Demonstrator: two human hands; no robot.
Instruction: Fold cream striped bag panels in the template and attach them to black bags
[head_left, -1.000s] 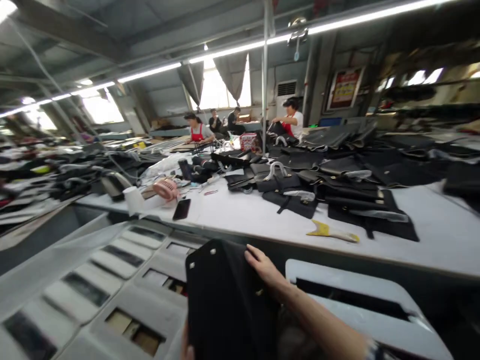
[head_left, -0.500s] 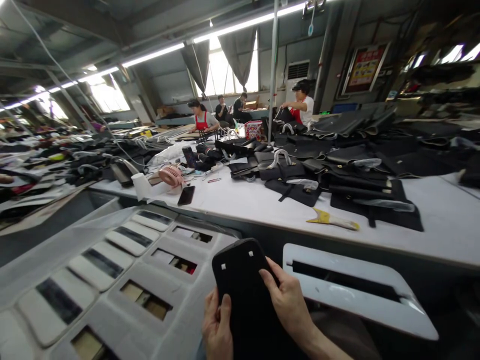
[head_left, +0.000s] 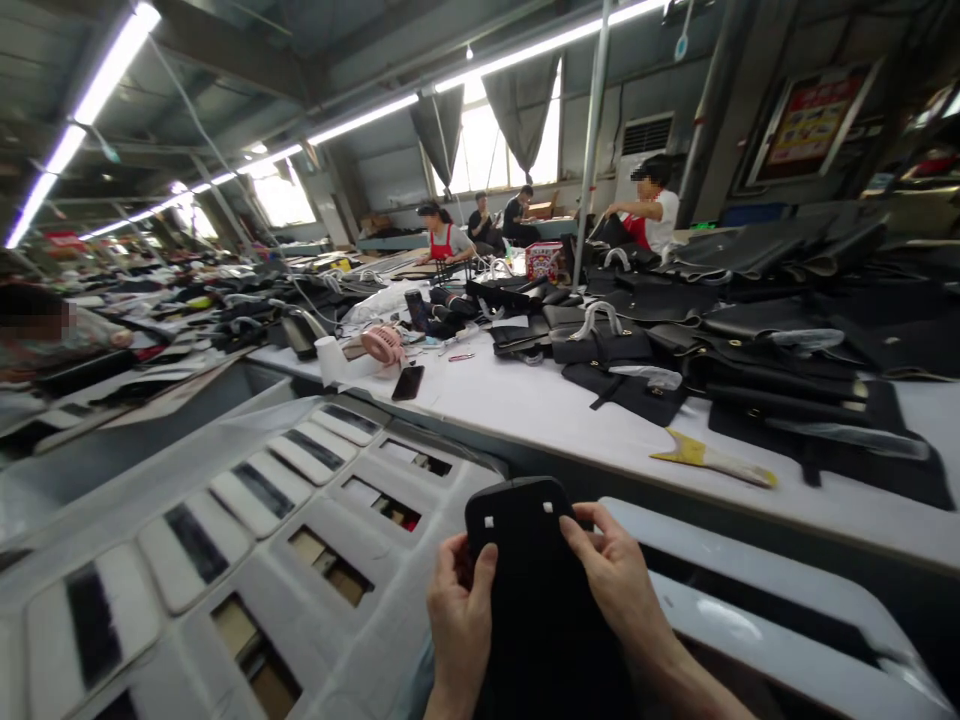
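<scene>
A black panel point(head_left: 536, 600) with rounded top corners and two small white squares near its top is held up between my hands. My left hand point(head_left: 461, 605) grips its left edge, thumb on the front face. On the right edge, my right hand point(head_left: 615, 560) pinches the panel close to the upper corner, thumb beside the right white square. The panel's lower end fades into shadow at the bottom of the view. Behind my right wrist lies a pale glossy board point(head_left: 757, 560) with a long dark slot.
To the left, a grey padded rack point(head_left: 390, 590) has cut-out slots and several white panels with black stripes point(head_left: 199, 545). Across the white table point(head_left: 517, 405) are black bag pieces point(head_left: 622, 340), a pink fan point(head_left: 382, 345), a phone point(head_left: 409, 382) and a yellow-ended tool point(head_left: 712, 457). Several people sit farther back.
My view has turned left, so the table and rack shift right. Someone at the far left has come into view. My left hand sits higher on the panel, which stands more upright.
</scene>
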